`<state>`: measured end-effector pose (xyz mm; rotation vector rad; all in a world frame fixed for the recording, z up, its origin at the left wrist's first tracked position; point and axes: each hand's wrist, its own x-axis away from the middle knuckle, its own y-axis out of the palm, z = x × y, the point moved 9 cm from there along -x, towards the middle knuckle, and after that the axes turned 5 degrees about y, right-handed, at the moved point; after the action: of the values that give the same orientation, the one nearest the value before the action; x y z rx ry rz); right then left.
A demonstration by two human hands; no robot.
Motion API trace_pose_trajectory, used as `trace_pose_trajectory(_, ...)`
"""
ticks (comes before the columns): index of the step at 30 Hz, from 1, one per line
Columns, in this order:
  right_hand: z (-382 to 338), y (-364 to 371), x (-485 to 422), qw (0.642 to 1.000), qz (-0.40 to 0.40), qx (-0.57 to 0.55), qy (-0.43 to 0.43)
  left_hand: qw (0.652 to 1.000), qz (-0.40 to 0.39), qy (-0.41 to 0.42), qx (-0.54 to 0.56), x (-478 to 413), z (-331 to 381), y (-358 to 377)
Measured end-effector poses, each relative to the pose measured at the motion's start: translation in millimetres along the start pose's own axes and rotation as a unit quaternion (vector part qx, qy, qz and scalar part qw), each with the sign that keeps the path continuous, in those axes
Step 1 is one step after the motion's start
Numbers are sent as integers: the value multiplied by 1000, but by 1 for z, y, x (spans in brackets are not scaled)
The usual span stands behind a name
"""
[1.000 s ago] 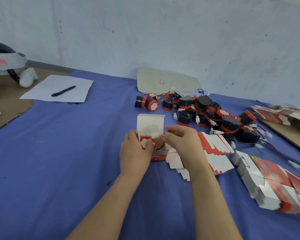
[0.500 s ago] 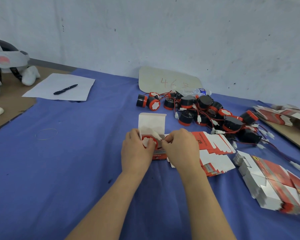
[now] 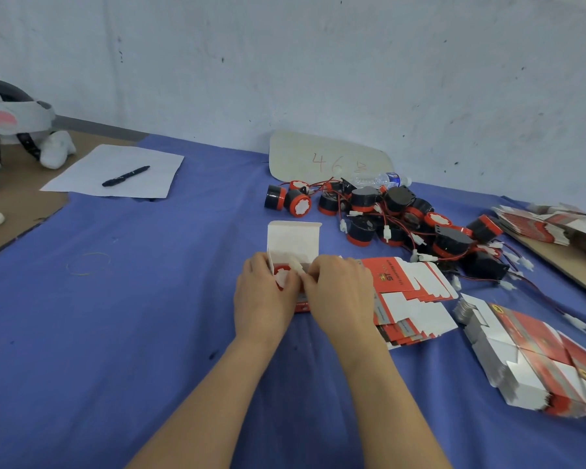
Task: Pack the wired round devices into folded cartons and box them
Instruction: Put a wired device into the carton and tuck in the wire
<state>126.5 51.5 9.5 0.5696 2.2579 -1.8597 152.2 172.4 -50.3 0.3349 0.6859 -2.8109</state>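
Below a scuffed pale wall (image 3: 318, 62), the blue-clothed tabletop (image 3: 115, 333) spreads wide leftward around the paper (image 3: 92, 170) and pen (image 3: 126, 176), then mid-cloth the left hand (image 3: 261, 299) curls its grip round the open carton (image 3: 293, 240) holding a round device (image 3: 282, 276), the right hand (image 3: 339, 292) pinches its mouth, and the device pile (image 3: 386, 214) and flat cartons (image 3: 416, 299) crowd the right edge.

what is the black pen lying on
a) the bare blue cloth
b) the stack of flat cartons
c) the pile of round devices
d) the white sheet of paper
d: the black pen lies slantwise on the white sheet of paper at the far left of the head view.
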Motion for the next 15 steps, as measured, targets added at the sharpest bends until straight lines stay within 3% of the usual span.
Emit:
trace_pose_trajectory(3, 7, 1, 0, 998, 3, -49, 24, 1000, 3, 6, -5, 1, 2, -1)
trace_pose_trajectory(9, 17, -2, -5, 998, 32, -10, 47, 1000, 4, 18, -2, 1, 3, -3)
trace_pose_trajectory(15, 10, 11, -6, 999, -34, 1, 34, 1000, -1, 14, 4, 2, 3, -2)
